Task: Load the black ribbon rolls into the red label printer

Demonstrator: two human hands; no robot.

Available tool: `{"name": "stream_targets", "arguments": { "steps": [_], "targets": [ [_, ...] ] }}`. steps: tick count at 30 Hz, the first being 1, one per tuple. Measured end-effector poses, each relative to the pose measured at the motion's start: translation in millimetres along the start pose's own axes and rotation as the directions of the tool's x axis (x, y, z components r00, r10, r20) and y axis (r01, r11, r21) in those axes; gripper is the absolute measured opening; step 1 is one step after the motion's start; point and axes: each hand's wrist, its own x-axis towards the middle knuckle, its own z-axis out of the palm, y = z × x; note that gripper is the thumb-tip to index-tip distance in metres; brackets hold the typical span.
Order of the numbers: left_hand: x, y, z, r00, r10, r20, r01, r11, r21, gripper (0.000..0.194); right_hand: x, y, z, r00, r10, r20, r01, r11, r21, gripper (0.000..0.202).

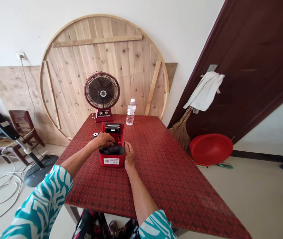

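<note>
A red and black receipt printer [112, 161] stands on the table in front of me, its lid [113, 128] raised at the back. From the left, my left hand [104, 140] reaches over the side into the opened compartment. Its fingers are bent and closed together; whatever they pinch in there is hidden. Along the printer's right side, my right hand [129, 155] is closed against the casing, with its thumb side up. A small white paper roll [95, 134] with a dark core lies just left of the printer, close behind my left wrist.
Behind the printer stand a red fan [102, 94] and a water bottle [131, 112] on the red patterned table [161, 172]. A round wooden tabletop [126, 63] leans on the wall. A black pole stand [33, 159], loose cable and chair [23, 122] are left; a red basin [211, 149] is right.
</note>
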Motion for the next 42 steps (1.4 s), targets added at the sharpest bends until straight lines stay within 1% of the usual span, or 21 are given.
{"name": "stream_targets", "arguments": {
  "steps": [2, 4, 5, 7, 9, 10, 11, 12, 14, 16, 19, 24, 32, 36, 37, 38, 39, 41, 42],
  "targets": [
    [-10.2, -5.7, 0.7, 0.997, 0.053, -0.063, -0.061, 0.99, -0.124, 0.018, -1.0, -1.3, -0.2, 1.0, 0.004, 0.004, -0.004, 1.0, 0.004, 0.041],
    [-24.5, -13.7, 7.1, 0.978, 0.071, -0.195, -0.12, 0.959, -0.255, 0.026, -1.7, -2.4, -0.4, 1.0, 0.002, 0.009, -0.002, 1.0, 0.015, 0.041],
    [-32.0, -18.1, 12.8, 0.96, 0.05, -0.276, -0.14, 0.938, -0.317, 0.031, -2.0, -2.9, -0.5, 1.0, 0.002, 0.01, -0.002, 1.0, 0.02, 0.041],
    [-45.6, -26.9, 28.0, 0.902, -0.057, -0.429, -0.155, 0.883, -0.443, 0.041, -2.5, -4.2, -0.8, 1.0, 0.006, 0.014, -0.006, 1.0, 0.022, 0.043],
    [-55.3, -34.0, 44.5, 0.827, -0.217, -0.519, -0.133, 0.821, -0.555, 0.047, -3.1, -5.9, -1.2, 1.0, 0.016, 0.012, -0.016, 1.0, 0.014, 0.044],
    [-58.5, -36.4, 51.6, 0.801, -0.272, -0.533, -0.113, 0.806, -0.582, 0.049, -3.5, -6.8, -1.5, 1.0, 0.02, 0.009, -0.02, 1.0, 0.01, 0.044],
    [-60.7, -38.0, 57.2, 0.787, -0.308, -0.534, -0.088, 0.801, -0.592, 0.049, -3.8, -7.6, -1.7, 1.0, 0.023, 0.006, -0.023, 1.0, 0.009, 0.044],
    [-62.1, -38.8, 61.1, 0.785, -0.324, -0.528, -0.063, 0.806, -0.589, 0.049, -4.1, -8.3, -2.0, 1.0, 0.025, 0.003, -0.025, 1.0, 0.008, 0.044],
    [-63.2, -38.4, 64.1, 0.795, -0.327, -0.511, -0.025, 0.824, -0.566, 0.048, -4.2, -9.0, -2.6, 1.0, 0.03, 0.007, -0.03, 1.0, 0.007, 0.045],
    [-63.2, -36.8, 63.3, 0.793, -0.33, -0.512, -0.008, 0.835, -0.551, 0.047, -3.8, -8.7, -3.0, 1.0, 0.03, 0.007, -0.03, 1.0, -0.002, 0.046],
    [-63.0, -35.3, 61.8, 0.784, -0.321, -0.531, -0.011, 0.849, -0.529, 0.045, -2.6, -7.3, -3.2, 1.0, 0.02, -0.007, -0.02, 1.0, -0.016, 0.047],
    [-62.8, -34.8, 64.6, 0.776, -0.309, -0.549, -0.014, 0.863, -0.505, 0.041, -1.8, -5.7, -3.1, 1.0, 0.017, -0.019, -0.017, 1.0, -0.016, 0.05],
    [-60.6, -30.5, 66.2, 0.792, -0.31, -0.525, -0.038, 0.834, -0.55, 0.04, -3.7, 0.4, -7.0, 0.998, 0.033, -0.045, -0.033, 0.999, 0.017, 0.049],
    [-61.7, -30.9, 68.7, 0.806, -0.317, -0.499, -0.062, 0.795, -0.603, 0.046, -4.7, -0.6, -8.5, 0.999, 0.033, -0.038, -0.033, 0.999, 0.008, 0.047],
    [-61.8, -30.7, 68.3, 0.799, -0.313, -0.513, -0.082, 0.789, -0.609, 0.048, -5.2, -1.9, -8.7, 0.999, 0.034, -0.036, -0.034, 0.999, -0.001, 0.048],
    [-61.6, -30.2, 66.7, 0.783, -0.309, -0.54, -0.108, 0.787, -0.607, 0.048, -5.7, -3.4, -8.9, 0.999, 0.031, -0.034, -0.032, 0.999, -0.012, 0.048],
    [-60.7, -29.3, 63.6, 0.757, -0.305, -0.577, -0.135, 0.792, -0.596, 0.048, -6.3, -4.8, -9.1, 0.999, 0.025, -0.032, -0.026, 0.999, -0.024, 0.048],
    [-56.7, -25.9, 52.6, 0.707, -0.285, -0.648, -0.18, 0.812, -0.555, 0.046, -7.2, -6.5, -9.3, 1.0, 0.01, -0.024, -0.011, 0.999, -0.041, 0.047],
    [-53.4, -23.3, 45.1, 0.696, -0.266, -0.667, -0.194, 0.825, -0.531, 0.046, -7.3, -6.4, -9.3, 1.0, 0.005, -0.019, -0.006, 0.999, -0.042, 0.047]
  ]
}}
